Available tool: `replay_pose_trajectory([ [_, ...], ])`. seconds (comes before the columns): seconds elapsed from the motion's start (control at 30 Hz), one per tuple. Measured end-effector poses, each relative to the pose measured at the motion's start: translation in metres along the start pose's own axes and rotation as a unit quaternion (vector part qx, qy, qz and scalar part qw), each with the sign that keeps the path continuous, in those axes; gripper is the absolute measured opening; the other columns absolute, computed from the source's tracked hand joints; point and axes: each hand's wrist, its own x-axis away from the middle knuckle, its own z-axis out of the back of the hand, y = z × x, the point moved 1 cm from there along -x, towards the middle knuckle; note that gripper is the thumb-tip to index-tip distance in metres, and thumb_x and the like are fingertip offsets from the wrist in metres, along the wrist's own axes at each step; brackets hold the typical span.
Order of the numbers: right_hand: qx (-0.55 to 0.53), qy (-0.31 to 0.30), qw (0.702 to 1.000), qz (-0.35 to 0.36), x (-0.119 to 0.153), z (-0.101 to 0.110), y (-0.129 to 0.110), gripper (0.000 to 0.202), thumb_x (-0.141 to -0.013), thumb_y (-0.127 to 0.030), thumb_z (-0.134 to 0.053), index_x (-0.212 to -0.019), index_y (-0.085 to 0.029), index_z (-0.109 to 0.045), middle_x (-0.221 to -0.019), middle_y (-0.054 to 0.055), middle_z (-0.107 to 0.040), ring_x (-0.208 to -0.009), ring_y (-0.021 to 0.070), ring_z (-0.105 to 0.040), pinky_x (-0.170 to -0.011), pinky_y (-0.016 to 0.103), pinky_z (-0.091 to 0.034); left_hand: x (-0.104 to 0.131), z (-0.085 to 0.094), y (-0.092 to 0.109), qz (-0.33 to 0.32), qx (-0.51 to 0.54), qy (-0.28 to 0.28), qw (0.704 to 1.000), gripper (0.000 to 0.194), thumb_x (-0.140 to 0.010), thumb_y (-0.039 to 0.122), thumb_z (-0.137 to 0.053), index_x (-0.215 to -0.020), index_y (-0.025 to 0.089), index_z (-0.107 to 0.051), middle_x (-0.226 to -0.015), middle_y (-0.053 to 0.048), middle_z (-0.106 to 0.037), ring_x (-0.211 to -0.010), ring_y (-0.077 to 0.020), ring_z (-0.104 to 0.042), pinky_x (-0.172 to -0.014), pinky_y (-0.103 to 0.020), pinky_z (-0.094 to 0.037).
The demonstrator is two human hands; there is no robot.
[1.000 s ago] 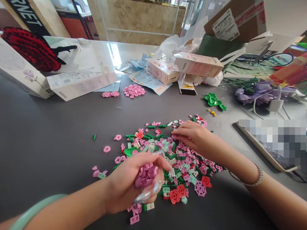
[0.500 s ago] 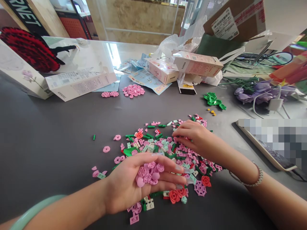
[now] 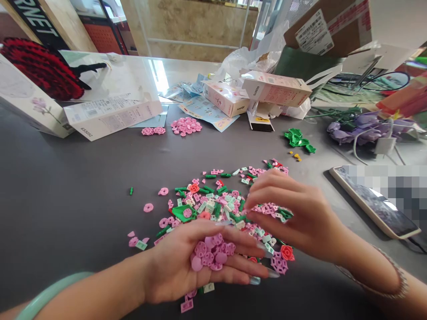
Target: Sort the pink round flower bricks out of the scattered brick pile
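My left hand (image 3: 187, 258) is turned palm up, with a small heap of pink round building bricks (image 3: 213, 253) lying in it. Above and to the right of that palm, my right hand (image 3: 293, 209) is raised with thumb and fingertips drawn together in a pinch; what lies between them is too small to name. Beneath both hands spreads a loose pile of mixed building bricks (image 3: 208, 206) in pink, green, mint and white. A red rose-shaped piece (image 3: 287, 253) and a pink web-shaped piece (image 3: 279, 263) lie at its right edge.
Farther back on the dark table are a pile of pink pieces (image 3: 187, 126), green leaf pieces (image 3: 296, 138) and yellow bits (image 3: 296, 156). White boxes (image 3: 113, 115) stand at the left. A phone (image 3: 376, 204) with a cable and purple flowers (image 3: 356, 126) lie at the right.
My right hand has lifted off the brick pile and come nearer, towards my left palm. My left hand has shifted slightly right, its fingers a little more spread.
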Motion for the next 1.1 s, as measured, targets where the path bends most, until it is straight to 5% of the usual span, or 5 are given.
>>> replay_pose_trajectory([
  [0.23, -0.05, -0.092, 0.995, 0.0, 0.004, -0.01, -0.023, 0.009, -0.093, -0.014, -0.054, -0.095, -0.016, -0.062, -0.085, 0.004, -0.059, -0.078, 0.0146, -0.049, -0.073, 0.03, -0.045, 0.0, 0.002, -0.004, -0.003, 0.024, -0.004, 1.0, 0.044, -0.094, 0.039, -0.042, -0.1, 0.007, -0.072, -0.098, -0.013, -0.074, -0.094, -0.0186, -0.069, -0.087, -0.027, -0.049],
  [0.57, -0.012, -0.029, 0.999, -0.005, 0.001, -0.015, 0.007, 0.012, -0.095, -0.015, -0.051, -0.097, -0.014, -0.063, -0.089, 0.007, -0.063, -0.085, 0.0175, -0.054, -0.074, 0.033, -0.047, -0.003, 0.001, 0.0, 0.013, -0.005, 0.032, 0.999, 0.034, -0.09, 0.031, -0.046, -0.083, 0.009, -0.071, -0.088, -0.01, -0.072, -0.072, -0.0162, -0.07, -0.069, -0.024, -0.049],
  [0.77, 0.077, -0.112, 0.99, 0.037, -0.026, -0.036, 0.021, 0.019, -0.097, -0.015, -0.048, -0.092, -0.014, -0.067, -0.092, 0.008, -0.065, -0.087, 0.019, -0.052, -0.078, 0.034, -0.042, -0.002, 0.002, -0.002, 0.003, -0.037, 0.042, 0.998, 0.028, -0.088, 0.027, -0.049, -0.074, 0.01, -0.067, -0.068, -0.007, -0.068, -0.043, -0.0077, -0.052, -0.048, -0.021, -0.041],
  [0.93, 0.14, -0.19, 0.968, 0.09, -0.045, -0.055, 0.021, 0.015, -0.093, -0.01, -0.055, -0.083, -0.016, -0.065, -0.086, 0.004, -0.063, -0.082, 0.0177, -0.046, -0.077, 0.031, -0.037, 0.0, 0.001, -0.001, 0.013, -0.074, 0.049, 0.996, 0.025, -0.088, 0.032, -0.055, -0.075, 0.013, -0.066, -0.045, 0.004, -0.049, -0.033, -0.0045, -0.025, -0.037, -0.018, -0.029],
  [1.1, 0.159, -0.232, 0.956, 0.078, -0.048, -0.055, 0.023, 0.021, -0.095, -0.011, -0.053, -0.075, -0.015, -0.059, -0.079, 0.003, -0.059, -0.076, 0.0165, -0.042, -0.074, 0.031, -0.034, 0.001, 0.001, 0.001, 0.035, -0.087, 0.029, 0.995, 0.027, -0.086, 0.038, -0.061, -0.074, 0.015, -0.064, -0.037, 0.007, -0.04, -0.031, -0.0048, -0.024, -0.033, -0.016, -0.024],
])
